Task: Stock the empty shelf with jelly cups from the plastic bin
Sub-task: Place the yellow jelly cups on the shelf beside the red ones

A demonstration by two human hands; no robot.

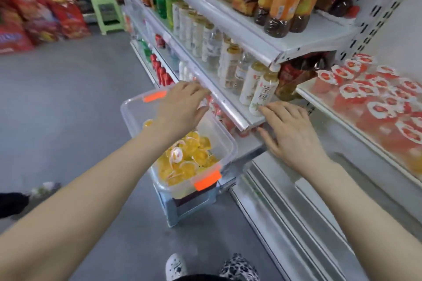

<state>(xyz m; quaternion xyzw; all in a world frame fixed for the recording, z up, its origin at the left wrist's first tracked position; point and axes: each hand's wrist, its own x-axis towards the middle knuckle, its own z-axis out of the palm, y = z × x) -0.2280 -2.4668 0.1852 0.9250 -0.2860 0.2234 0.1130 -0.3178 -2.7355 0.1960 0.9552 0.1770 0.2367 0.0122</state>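
A clear plastic bin [225,141] with orange latches sits on a small blue stool in front of the shelving. Yellow-orange jelly cups [189,159] fill its near half. My left hand [180,107] hovers over the bin's far half, palm down, fingers spread, holding nothing. My right hand [287,130] is to the right of the bin, fingers apart, by the front edge of the drinks shelf, also holding nothing. A white shelf [324,107] at the right carries several red strawberry jelly cups [374,96]. A bare metal shelf [303,191] lies below my right forearm.
White shelving with bottled drinks [258,84] runs along the right, its edges close to both hands. A blue stool [182,210] holds up the bin. Grey floor lies to the left; a green stool [107,11] and red snack bags [41,13] stand far back.
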